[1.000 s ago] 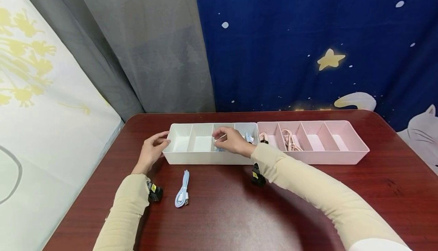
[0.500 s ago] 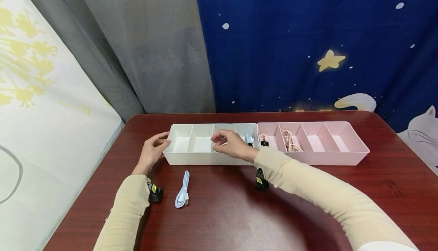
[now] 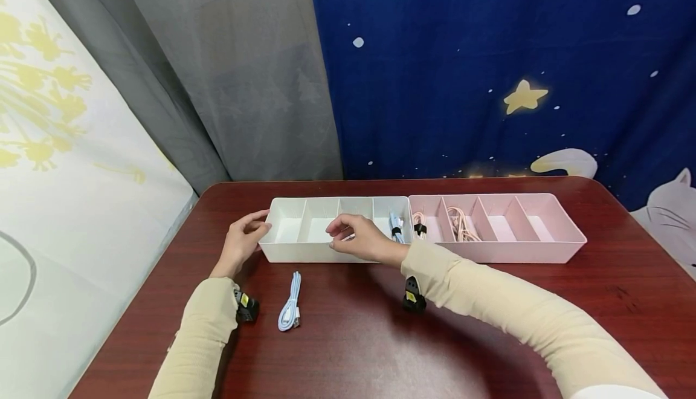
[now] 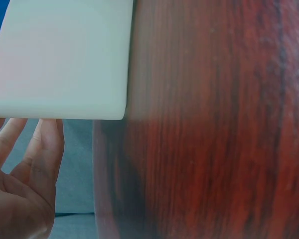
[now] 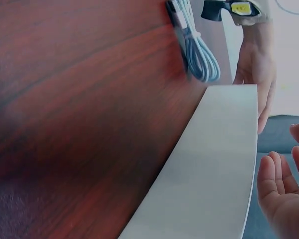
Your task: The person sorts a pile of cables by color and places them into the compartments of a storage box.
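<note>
My left hand (image 3: 239,243) rests against the left end of the white divided organizer (image 3: 321,253). In the left wrist view its fingertips (image 4: 49,132) touch the end wall. My right hand (image 3: 364,239) hovers over the middle of that organizer, fingers loosely bent and apart from the thumb, holding nothing. It hides part of the third compartment. A bundled light blue cable with a black strap (image 3: 396,227) lies in the rightmost compartment. Another coiled light blue USB cable (image 3: 290,305) lies on the table in front, between the two forearms.
A pink divided organizer (image 3: 505,253) stands end to end with the white one. Its left compartments hold a strapped pink cable (image 3: 419,225) and a coiled pink cable (image 3: 461,225). Curtains hang behind the dark red wooden table (image 3: 353,350).
My right hand has moved slightly left and toward the table's front, uncovering more of the strapped blue cable. My left hand and the cable on the table stay put.
</note>
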`<action>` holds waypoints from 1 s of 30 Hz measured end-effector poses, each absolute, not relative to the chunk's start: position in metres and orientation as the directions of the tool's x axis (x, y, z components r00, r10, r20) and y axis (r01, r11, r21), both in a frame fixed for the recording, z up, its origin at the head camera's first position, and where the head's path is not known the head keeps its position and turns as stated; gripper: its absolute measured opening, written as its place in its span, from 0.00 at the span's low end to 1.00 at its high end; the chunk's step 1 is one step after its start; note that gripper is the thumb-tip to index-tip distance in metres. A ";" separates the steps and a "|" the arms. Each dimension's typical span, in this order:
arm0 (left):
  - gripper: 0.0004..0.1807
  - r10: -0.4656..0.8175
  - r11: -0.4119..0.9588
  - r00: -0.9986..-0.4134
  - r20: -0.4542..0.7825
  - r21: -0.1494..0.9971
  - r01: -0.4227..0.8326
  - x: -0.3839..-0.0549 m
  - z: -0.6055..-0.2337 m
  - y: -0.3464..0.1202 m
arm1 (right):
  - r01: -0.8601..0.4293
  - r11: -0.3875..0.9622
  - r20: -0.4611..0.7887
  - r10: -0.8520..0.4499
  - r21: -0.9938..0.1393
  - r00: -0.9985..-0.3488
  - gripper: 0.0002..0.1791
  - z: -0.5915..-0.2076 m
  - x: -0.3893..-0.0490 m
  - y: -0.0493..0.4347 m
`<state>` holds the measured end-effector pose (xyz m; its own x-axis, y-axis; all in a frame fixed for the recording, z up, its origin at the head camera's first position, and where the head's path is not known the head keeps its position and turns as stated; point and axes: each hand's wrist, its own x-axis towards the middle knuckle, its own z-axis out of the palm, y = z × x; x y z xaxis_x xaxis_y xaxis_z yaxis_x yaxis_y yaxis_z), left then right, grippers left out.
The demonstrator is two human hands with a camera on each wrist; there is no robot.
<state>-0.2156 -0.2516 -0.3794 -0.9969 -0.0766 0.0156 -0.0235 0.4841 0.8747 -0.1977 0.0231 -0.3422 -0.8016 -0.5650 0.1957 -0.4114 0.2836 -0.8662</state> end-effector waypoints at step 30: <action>0.24 -0.064 0.488 -0.998 0.009 0.872 -0.023 -0.217 -0.381 -0.252 | -0.343 0.201 0.141 -0.644 -0.918 -0.752 0.16 -0.365 -0.173 -0.005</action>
